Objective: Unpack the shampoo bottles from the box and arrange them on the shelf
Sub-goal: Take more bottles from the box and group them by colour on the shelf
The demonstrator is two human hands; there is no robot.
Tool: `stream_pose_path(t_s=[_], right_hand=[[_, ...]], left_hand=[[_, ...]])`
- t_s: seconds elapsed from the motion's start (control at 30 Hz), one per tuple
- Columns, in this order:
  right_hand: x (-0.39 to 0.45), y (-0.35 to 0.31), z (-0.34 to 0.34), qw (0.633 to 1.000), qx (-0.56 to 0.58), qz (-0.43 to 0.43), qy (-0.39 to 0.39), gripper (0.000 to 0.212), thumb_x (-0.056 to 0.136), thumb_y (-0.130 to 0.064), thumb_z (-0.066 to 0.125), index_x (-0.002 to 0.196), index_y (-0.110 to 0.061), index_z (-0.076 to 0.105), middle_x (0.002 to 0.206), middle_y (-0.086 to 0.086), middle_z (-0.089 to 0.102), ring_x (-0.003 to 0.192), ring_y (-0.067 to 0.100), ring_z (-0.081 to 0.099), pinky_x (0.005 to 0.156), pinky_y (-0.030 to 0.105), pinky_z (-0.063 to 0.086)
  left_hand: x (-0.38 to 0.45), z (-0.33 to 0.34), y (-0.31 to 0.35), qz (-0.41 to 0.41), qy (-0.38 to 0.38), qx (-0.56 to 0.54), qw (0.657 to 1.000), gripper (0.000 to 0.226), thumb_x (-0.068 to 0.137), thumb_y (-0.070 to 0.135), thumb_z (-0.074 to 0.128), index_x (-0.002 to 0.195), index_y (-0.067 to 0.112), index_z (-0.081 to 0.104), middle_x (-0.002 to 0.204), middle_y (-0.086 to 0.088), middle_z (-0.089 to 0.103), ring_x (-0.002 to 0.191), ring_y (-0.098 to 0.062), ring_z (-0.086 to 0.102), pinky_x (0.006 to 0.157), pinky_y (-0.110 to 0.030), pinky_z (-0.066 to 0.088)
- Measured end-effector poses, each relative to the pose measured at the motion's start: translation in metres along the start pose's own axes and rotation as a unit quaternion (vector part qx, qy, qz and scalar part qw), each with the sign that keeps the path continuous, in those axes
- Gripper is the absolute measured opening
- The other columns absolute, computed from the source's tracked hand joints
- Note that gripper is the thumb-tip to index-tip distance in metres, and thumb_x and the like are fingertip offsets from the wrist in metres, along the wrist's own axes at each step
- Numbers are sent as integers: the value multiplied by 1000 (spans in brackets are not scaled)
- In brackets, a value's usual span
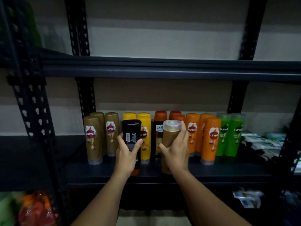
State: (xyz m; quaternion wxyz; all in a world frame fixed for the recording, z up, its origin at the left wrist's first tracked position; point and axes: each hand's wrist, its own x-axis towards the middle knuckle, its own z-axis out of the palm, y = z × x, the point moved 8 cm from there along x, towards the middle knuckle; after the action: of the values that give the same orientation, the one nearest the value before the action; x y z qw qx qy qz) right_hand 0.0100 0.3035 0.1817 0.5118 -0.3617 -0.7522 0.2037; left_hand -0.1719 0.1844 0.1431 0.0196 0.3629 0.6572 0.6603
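Bottles in both hands, over the shelf (162, 172) front: left hand (126, 154) grips a black one (131, 134), right hand (176, 150) a brown one (171, 136). Probably best to set each upright by matching colours, labels outward.

You read "sunsilk" on gold bottles (93, 139), on yellow bottle (145, 141), on orange bottles (211, 141) and on green bottles (231, 136). Black bottle with orange cap (158, 136) shows "Shay", rest hidden. Black bottle (131, 134) in your left hand (127, 154) shows barcode, small number unreadable.
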Motion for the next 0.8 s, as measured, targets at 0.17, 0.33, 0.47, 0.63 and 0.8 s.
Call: stream_pose_path(t_s=[0.17,0.33,0.47,0.63,0.8], right_hand=[[-4,10,4,1000,-5,15,2,112,81,-33,84,160,-25,4,147,4,33,132,22,45,89,26,40],[-7,12,6,1000,-10,19,0,114,80,-35,84,160,-29,1,149,4,33,133,24,45,93,35,48],[-8,15,11,999,-9,38,-22,125,76,-33,87,158,-36,-7,151,2,33,136,25,44,96,43,51],[-3,9,15,996,-56,1,-64,124,75,-25,88,158,-35,-4,150,0,37,137,21,42,103,45,50],[3,-7,13,955,-243,-132,-106,103,77,-11,77,155,-38,16,137,1,47,126,24,44,105,44,40]], left_hand=[[6,2,-10,-9,-4,-5,1000,72,92,43,69,149,26,28,131,8,52,119,-9,51,92,-29,41],[7,5,-12,-12,-2,-1,1000,72,94,42,67,150,27,24,133,9,49,120,-10,49,94,-30,41],[7,5,-12,-11,-6,3,1000,70,95,40,67,149,27,23,133,10,46,121,-9,47,94,-30,40],[6,5,-9,-12,-11,9,1000,71,96,39,66,150,26,21,131,11,45,119,-8,46,93,-28,39],[6,5,-12,-18,-20,14,1000,71,96,40,64,150,27,20,135,8,46,121,-10,47,93,-30,41]])
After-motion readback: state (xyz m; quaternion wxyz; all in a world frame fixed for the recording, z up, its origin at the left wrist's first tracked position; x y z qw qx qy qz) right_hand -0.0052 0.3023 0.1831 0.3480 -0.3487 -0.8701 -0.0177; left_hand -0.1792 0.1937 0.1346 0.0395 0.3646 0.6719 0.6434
